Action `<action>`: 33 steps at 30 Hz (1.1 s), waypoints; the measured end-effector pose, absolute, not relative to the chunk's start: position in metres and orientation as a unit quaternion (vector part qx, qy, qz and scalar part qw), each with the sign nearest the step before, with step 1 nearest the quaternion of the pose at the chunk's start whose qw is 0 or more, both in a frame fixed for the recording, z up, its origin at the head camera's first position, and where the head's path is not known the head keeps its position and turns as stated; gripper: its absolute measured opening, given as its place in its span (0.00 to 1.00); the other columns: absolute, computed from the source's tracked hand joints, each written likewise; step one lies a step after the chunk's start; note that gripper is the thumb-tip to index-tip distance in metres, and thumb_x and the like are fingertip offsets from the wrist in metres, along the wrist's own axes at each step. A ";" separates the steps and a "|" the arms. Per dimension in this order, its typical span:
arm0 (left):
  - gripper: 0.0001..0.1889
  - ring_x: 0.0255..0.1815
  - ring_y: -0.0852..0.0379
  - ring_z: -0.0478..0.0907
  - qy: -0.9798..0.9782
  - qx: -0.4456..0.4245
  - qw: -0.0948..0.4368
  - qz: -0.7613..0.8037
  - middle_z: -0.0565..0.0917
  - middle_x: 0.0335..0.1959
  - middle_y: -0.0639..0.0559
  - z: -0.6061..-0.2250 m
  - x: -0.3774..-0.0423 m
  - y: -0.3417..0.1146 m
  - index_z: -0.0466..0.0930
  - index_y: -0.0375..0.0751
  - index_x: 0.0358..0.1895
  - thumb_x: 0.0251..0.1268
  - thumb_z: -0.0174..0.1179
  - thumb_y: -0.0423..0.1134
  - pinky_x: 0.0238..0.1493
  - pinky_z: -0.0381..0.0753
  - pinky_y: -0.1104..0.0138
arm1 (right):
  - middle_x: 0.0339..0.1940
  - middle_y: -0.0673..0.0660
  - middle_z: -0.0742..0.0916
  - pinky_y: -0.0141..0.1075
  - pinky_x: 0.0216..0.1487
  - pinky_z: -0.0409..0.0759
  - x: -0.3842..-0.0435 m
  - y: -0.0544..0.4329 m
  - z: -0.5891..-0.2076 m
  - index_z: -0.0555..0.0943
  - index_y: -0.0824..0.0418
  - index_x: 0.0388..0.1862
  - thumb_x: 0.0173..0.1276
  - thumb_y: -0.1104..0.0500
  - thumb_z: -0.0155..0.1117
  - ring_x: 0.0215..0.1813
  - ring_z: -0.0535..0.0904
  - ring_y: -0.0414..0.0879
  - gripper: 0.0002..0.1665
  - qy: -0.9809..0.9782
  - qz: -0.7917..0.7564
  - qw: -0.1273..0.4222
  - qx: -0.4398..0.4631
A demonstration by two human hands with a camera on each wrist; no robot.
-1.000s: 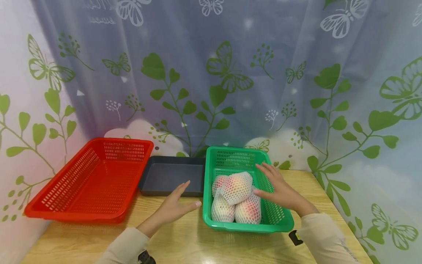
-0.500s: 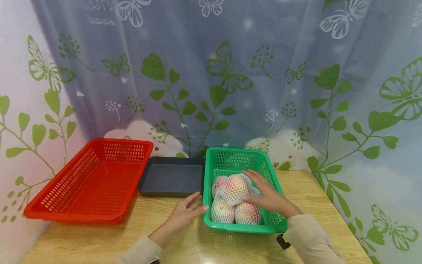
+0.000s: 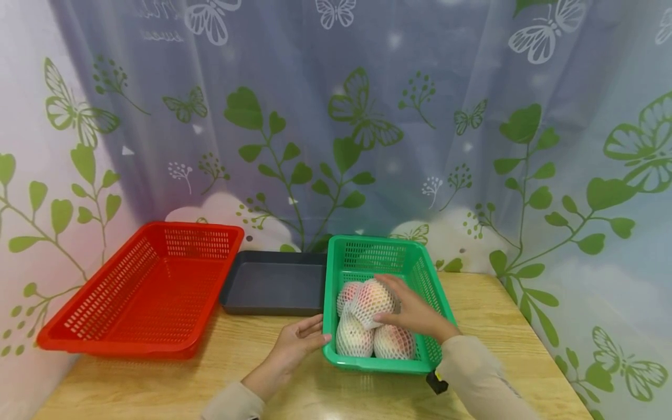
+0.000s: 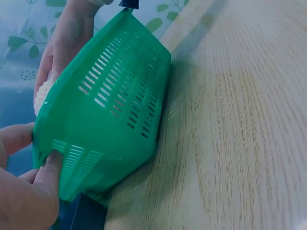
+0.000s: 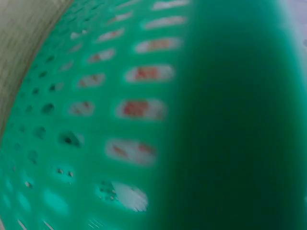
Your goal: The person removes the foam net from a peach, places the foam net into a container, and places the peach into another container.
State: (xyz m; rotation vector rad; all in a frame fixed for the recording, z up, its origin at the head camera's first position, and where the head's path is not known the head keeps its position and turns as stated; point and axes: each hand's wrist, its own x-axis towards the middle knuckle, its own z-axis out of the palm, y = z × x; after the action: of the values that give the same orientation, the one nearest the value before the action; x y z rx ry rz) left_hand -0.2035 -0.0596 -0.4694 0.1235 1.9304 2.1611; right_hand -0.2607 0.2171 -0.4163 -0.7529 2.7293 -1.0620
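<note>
In the head view, a green basket (image 3: 385, 364) holds several red-and-yellow round fruits in white foam nets. My right hand (image 3: 409, 309) reaches over the basket's right side and grips the uppermost foam-netted fruit (image 3: 371, 300), thumb in front and fingers behind. Below it lie a pale fruit (image 3: 354, 338) and a redder one (image 3: 394, 343); another fruit (image 3: 346, 291) sits behind. My left hand (image 3: 294, 350) pinches the basket's near left rim, the thumb above and fingers against the outer wall (image 4: 53, 167) in the left wrist view. Perforated green wall (image 5: 86, 110) fills the right wrist view, hiding the right hand.
A dark grey tray (image 3: 275, 286) lies left of the green basket, close against it. Further left, a larger red basket (image 3: 157, 291) stands with nothing in it. All rest on a wooden table (image 3: 325, 396) before a printed curtain (image 3: 294, 175).
My right hand has moved left and down onto the top fruit and now grips it. My left hand has moved right and now holds the green basket's rim.
</note>
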 end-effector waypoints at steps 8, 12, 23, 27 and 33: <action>0.31 0.55 0.51 0.76 0.634 0.016 0.099 0.767 0.73 0.60 0.29 -0.467 -0.202 -0.056 0.64 0.21 0.65 0.59 0.63 0.27 0.50 0.80 0.70 | 0.76 0.58 0.58 0.64 0.65 0.61 -0.266 0.208 -0.425 0.54 0.46 0.76 0.60 0.45 0.70 0.73 0.56 0.61 0.50 0.894 -0.378 0.059 -0.235; 0.30 0.54 0.52 0.76 0.633 0.012 0.097 0.768 0.73 0.60 0.29 -0.468 -0.201 -0.054 0.65 0.22 0.64 0.58 0.63 0.26 0.50 0.80 0.70 | 0.74 0.60 0.61 0.59 0.60 0.71 -0.268 0.204 -0.434 0.57 0.47 0.73 0.59 0.49 0.71 0.67 0.66 0.60 0.47 0.882 -0.416 0.050 -0.215; 0.31 0.50 0.56 0.78 0.600 0.004 0.113 0.792 0.72 0.61 0.29 -0.471 -0.201 -0.053 0.62 0.21 0.66 0.59 0.62 0.24 0.49 0.80 0.70 | 0.67 0.56 0.72 0.46 0.47 0.80 -0.265 0.200 -0.441 0.60 0.42 0.72 0.54 0.49 0.76 0.54 0.78 0.53 0.49 0.873 -0.457 0.034 -0.168; 0.31 0.49 0.58 0.78 0.592 0.004 0.115 0.798 0.71 0.62 0.29 -0.470 -0.203 -0.053 0.62 0.21 0.66 0.59 0.61 0.23 0.49 0.80 0.70 | 0.68 0.55 0.71 0.48 0.50 0.79 -0.266 0.200 -0.442 0.61 0.42 0.72 0.53 0.48 0.76 0.57 0.76 0.53 0.49 0.880 -0.443 0.015 -0.171; 0.31 0.48 0.59 0.79 0.590 -0.004 0.119 0.799 0.72 0.61 0.30 -0.470 -0.203 -0.053 0.62 0.22 0.66 0.59 0.61 0.23 0.49 0.81 0.69 | 0.70 0.55 0.70 0.49 0.52 0.78 -0.267 0.200 -0.443 0.63 0.44 0.71 0.53 0.48 0.76 0.60 0.74 0.54 0.48 0.885 -0.431 -0.001 -0.178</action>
State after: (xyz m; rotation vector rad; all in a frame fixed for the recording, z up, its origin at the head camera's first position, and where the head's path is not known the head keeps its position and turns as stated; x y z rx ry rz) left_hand -0.2034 -0.0533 -0.4699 -0.0120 1.7246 2.3347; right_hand -0.2671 0.1999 -0.4431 -0.5582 2.7814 -1.3566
